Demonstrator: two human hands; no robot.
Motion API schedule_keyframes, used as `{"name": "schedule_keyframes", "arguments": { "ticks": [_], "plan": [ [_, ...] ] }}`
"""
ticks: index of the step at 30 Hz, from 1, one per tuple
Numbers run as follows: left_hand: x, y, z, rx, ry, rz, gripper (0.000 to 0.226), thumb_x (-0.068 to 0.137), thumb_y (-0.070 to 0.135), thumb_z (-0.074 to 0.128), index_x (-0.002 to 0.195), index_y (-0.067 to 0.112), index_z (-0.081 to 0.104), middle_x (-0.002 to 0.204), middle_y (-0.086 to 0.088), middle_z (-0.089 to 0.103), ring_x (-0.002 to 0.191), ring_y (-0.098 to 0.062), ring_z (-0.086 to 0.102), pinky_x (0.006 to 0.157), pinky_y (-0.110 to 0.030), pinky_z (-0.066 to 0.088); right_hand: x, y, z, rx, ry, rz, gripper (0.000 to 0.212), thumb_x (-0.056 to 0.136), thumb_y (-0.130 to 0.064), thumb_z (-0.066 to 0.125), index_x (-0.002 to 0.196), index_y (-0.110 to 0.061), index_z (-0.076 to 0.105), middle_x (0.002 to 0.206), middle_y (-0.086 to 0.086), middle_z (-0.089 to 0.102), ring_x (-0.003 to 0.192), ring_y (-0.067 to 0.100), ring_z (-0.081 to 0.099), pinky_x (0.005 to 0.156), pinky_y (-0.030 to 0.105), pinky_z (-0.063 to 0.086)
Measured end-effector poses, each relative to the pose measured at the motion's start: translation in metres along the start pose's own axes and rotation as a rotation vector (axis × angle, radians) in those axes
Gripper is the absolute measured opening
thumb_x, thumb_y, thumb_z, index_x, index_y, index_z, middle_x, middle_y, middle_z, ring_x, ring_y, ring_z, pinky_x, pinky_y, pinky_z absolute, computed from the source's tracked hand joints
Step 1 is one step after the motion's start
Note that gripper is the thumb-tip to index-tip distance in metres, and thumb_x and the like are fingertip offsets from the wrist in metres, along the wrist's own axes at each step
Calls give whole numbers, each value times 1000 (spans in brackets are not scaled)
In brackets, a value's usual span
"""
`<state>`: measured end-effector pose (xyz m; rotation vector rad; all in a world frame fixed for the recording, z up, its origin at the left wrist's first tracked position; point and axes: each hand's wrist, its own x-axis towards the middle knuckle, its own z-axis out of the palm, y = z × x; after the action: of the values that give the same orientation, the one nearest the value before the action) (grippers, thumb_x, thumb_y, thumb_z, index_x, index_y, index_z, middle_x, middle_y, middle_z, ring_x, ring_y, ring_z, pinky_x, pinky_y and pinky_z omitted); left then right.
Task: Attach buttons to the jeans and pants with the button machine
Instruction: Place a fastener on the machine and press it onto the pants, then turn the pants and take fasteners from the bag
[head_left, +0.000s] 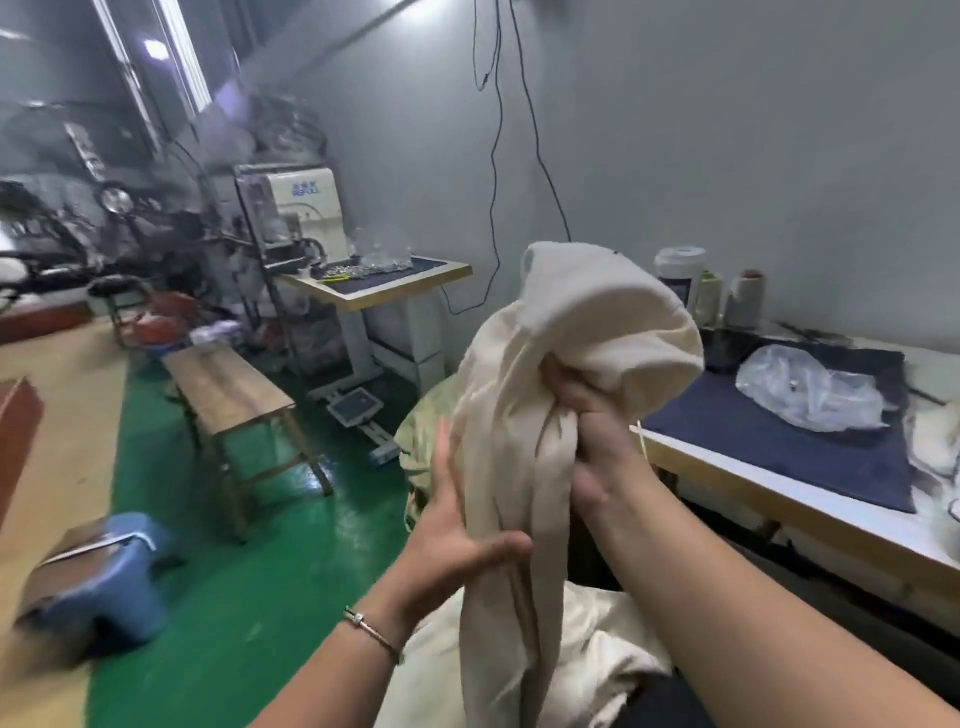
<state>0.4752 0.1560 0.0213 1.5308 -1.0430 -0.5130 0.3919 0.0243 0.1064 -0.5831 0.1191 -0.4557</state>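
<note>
A cream-coloured pair of pants (524, 405) hangs bunched in mid-air in front of me. My right hand (592, 415) grips a gathered fold of it, fingers curled into the cloth. My left hand (457, 525) lies flat against the left side of the hanging fabric, fingers straight, thumb pointing right across the cloth. More cream garments (587, 654) are piled on my lap below. A white button machine (298, 218) stands on its small table (395, 283) at the back, well away from both hands.
A work table (810, 514) with a dark blue mat (779, 441) and a clear plastic bag (810, 389) is at the right. A wooden bench (228, 389) and blue plastic stool (104, 577) stand on the green floor at left. Thread cones (743, 299) line the wall.
</note>
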Motion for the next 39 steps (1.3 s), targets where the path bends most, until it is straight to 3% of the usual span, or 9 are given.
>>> {"name": "schedule_keyframes", "arguments": {
  "ticks": [5, 8, 11, 17, 21, 24, 30, 35, 39],
  "plan": [
    [-28, -59, 38, 79, -90, -268, 96, 46, 43, 93, 130, 32, 48, 115, 23, 67, 112, 4, 60, 86, -11, 47, 12, -3, -2, 138, 10, 25, 27, 82, -27, 63, 99, -7, 68, 101, 12, 70, 96, 28, 66, 98, 44, 47],
    [-31, -68, 22, 98, -56, -393, 62, 49, 35, 91, 107, 31, 67, 105, 14, 74, 102, -3, 67, 88, -28, 57, 11, 8, -14, 131, 6, 62, 32, 93, -30, 55, 96, -4, 72, 95, 16, 73, 83, 31, 72, 73, 44, 59],
    [-44, -65, -8, 155, -136, -484, 55, 58, 19, 84, 111, 21, 70, 113, 2, 73, 109, -13, 66, 99, -37, 52, 8, 15, -27, 137, 16, 42, 37, 92, -27, 54, 80, -3, 78, 90, 15, 74, 79, 30, 73, 58, 43, 58],
    [-87, -41, -88, -600, -229, -648, 69, 65, 12, 79, 125, -13, 54, 122, -25, 61, 108, -34, 62, 103, -39, 45, 10, 26, -52, 41, 104, 58, 31, 81, -29, 64, 106, -12, 75, 106, 9, 74, 93, 26, 72, 63, 40, 59],
    [-111, -5, -167, 250, -89, -900, 40, 41, 36, 82, 73, 11, 78, 75, -3, 72, 71, -14, 65, 73, -24, 51, 4, 76, -68, -105, 171, 311, 29, 89, -17, 60, 116, -7, 64, 111, 16, 70, 105, 31, 64, 82, 47, 51],
    [-126, 15, -202, 928, 44, -1042, 47, 40, 55, 71, 67, 16, 75, 67, 6, 67, 62, -14, 60, 59, -24, 42, -5, 124, -69, -167, 176, 437, 26, 91, -7, 58, 116, -5, 61, 104, 14, 68, 93, 27, 61, 85, 39, 46],
    [-133, -14, -159, 1041, 103, -803, 42, 62, 52, 52, 58, 11, 51, 55, -1, 54, 55, -21, 47, 51, -32, 28, 11, 114, -92, -66, 222, 386, 26, 96, -6, 49, 119, -4, 61, 111, 15, 68, 104, 28, 63, 101, 46, 44],
    [-138, -53, -107, 895, 95, -597, 40, 57, 57, 53, 68, 19, 55, 73, 1, 64, 73, -21, 57, 58, -32, 38, 17, 82, -117, -33, 149, 282, 47, 77, -12, 59, 123, -8, 64, 118, 15, 69, 104, 34, 67, 88, 55, 53],
    [-144, -73, -87, 662, -237, -597, 62, 55, 55, 78, 108, 31, 56, 106, 14, 61, 97, -7, 58, 81, -19, 46, 7, 88, -158, -256, 323, 375, 32, 81, -14, 57, 107, -4, 73, 104, 19, 72, 97, 40, 68, 87, 52, 53]
  ]
}}
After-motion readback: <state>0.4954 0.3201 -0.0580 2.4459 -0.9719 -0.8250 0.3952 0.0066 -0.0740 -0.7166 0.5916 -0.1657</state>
